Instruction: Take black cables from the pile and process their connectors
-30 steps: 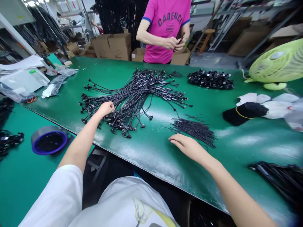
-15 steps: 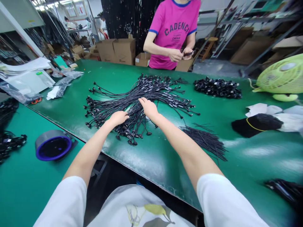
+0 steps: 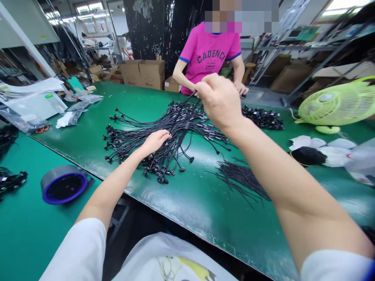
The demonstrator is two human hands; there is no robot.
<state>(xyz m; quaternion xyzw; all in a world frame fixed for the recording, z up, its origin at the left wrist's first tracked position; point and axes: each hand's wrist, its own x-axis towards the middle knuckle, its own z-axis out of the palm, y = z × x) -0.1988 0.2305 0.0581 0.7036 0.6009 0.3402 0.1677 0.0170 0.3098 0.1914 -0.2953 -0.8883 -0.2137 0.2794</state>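
A spread pile of black cables with small plugs on their ends lies across the green table. My right hand is raised above the pile, its fingers closed on a black cable that slants down towards my left hand. Low over the front of the pile, my left hand has its thumb and fingers pinched together on black cable among the others. Its fingertips partly hide what they grip. To the right of the pile, partly behind my right forearm, lie thin black ties.
A person in a pink shirt stands across the table. A heap of black parts, a green fan and a wrapped black bundle are at right. At left are a tape roll, orange scissors and plastic bags.
My right hand has risen from the pile, up and to the right, drawing a black cable with it. My left hand has shifted slightly right. The view has tilted up a little.
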